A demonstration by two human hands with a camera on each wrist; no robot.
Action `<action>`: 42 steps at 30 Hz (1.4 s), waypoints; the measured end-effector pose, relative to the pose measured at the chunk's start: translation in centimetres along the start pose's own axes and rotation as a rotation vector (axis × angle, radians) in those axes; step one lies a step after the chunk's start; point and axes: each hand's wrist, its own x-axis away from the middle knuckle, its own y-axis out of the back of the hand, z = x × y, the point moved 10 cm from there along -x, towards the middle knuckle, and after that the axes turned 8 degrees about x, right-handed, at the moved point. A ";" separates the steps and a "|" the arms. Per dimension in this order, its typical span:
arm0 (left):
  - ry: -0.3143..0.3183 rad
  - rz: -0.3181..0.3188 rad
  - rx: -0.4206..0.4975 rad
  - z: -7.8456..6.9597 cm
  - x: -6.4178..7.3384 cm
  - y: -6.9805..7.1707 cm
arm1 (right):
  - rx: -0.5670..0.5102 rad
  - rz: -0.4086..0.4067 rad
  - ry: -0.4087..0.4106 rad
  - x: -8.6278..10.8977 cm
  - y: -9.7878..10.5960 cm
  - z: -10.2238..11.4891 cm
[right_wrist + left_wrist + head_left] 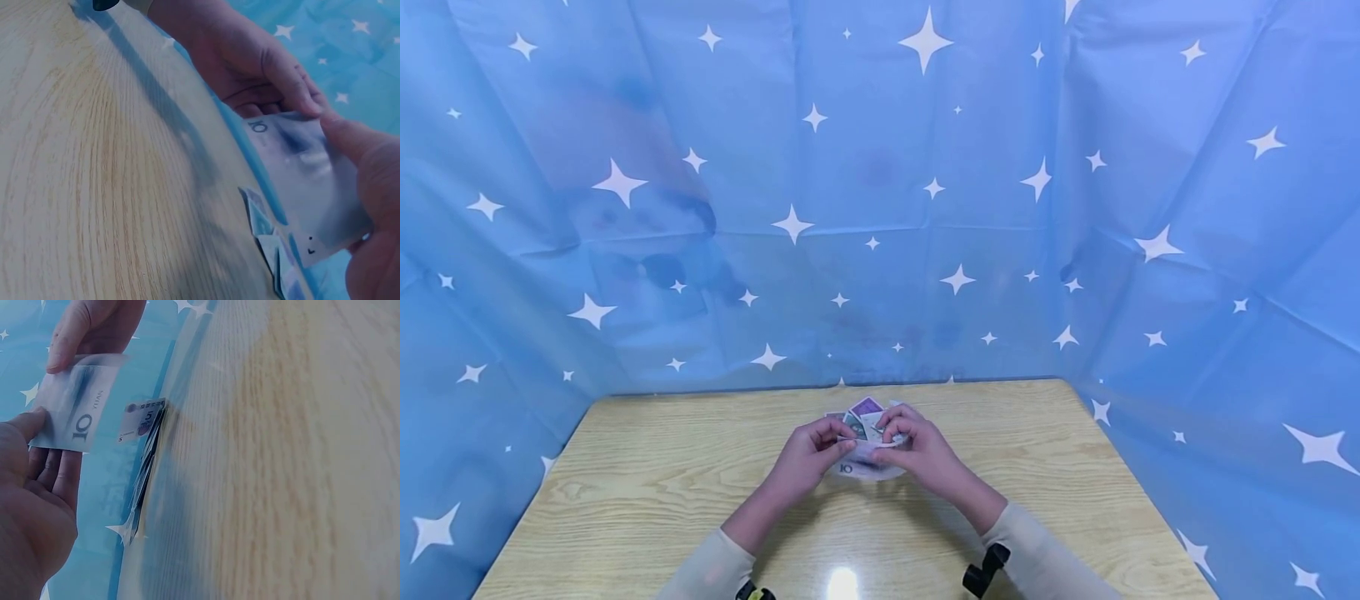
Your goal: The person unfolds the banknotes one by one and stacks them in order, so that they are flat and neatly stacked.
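A pale 10 yuan banknote (867, 469) is held up off the table between both hands, its printed "10" facing the wrist cameras. My left hand (808, 458) pinches one end between thumb and fingers. At the other end, my right hand (925, 454) pinches the note; its fingers behind the note are partly hidden in the right wrist view. Just beyond the hands lie several overlapping banknotes, among them a purple 5 yuan note (139, 420) and a green note (854, 425). The held note and the fingers cover part of that spread.
The wood-grain table (685, 467) has its far edge close behind the spread notes. A blue curtain with white stars (880, 208) hangs behind and around the table. Dark camera mounts (985, 571) are strapped at the sleeved wrists.
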 end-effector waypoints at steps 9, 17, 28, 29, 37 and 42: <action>0.011 -0.008 0.022 0.2 0.1 0.3 | -0.049 0.018 -0.051 0.2 -0.1 -0.3; 0.043 -0.020 0.022 0.4 0.2 0.5 | -0.015 -0.012 -0.156 0.4 0.5 -1.3; 0.057 -0.019 0.057 0.6 0.3 0.7 | 0.044 -0.049 -0.155 0.3 1.3 -1.8; 0.061 -0.018 0.062 0.6 0.4 0.7 | 0.044 -0.047 -0.154 0.3 1.3 -1.8; 0.098 -0.037 0.069 1.1 0.5 1.1 | 0.028 -0.051 -0.183 0.6 1.7 -2.4; 0.103 -0.030 0.069 1.2 0.6 1.2 | 0.022 -0.050 -0.226 1.0 1.9 -2.8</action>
